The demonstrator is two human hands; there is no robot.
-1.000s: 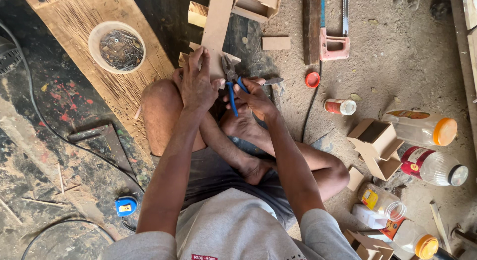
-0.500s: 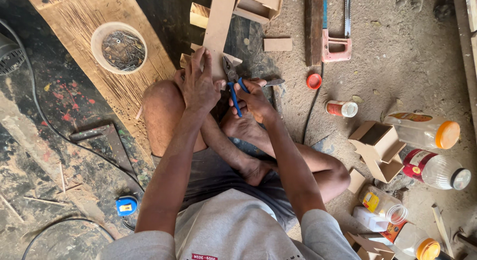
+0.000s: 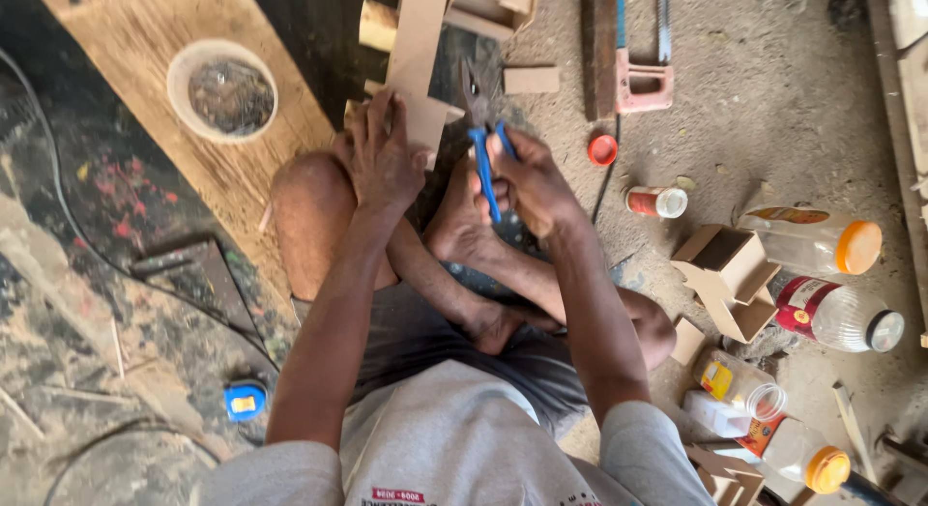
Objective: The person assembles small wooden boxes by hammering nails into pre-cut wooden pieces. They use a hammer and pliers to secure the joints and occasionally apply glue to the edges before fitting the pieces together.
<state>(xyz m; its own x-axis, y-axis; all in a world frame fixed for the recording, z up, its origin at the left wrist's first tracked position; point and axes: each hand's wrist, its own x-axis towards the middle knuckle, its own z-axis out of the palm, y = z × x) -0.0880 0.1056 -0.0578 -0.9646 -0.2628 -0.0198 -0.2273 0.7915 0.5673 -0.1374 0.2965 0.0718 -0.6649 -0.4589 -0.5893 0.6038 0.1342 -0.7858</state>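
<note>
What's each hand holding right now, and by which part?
The right hand grips blue-handled pliers by the handles, jaws pointing away. The left hand lies flat on the wooden strip, pressing its near end rather than grasping it.

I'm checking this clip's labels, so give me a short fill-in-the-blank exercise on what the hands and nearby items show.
1. The right hand grips pliers with ____ handles.
2. The left hand presses flat on a strip of ____.
3. The round bowl rests on a wooden ____.
4. The small blue tape measure lies on the floor at the person's ____ side.

Missing words: blue; wood; board; left
</note>
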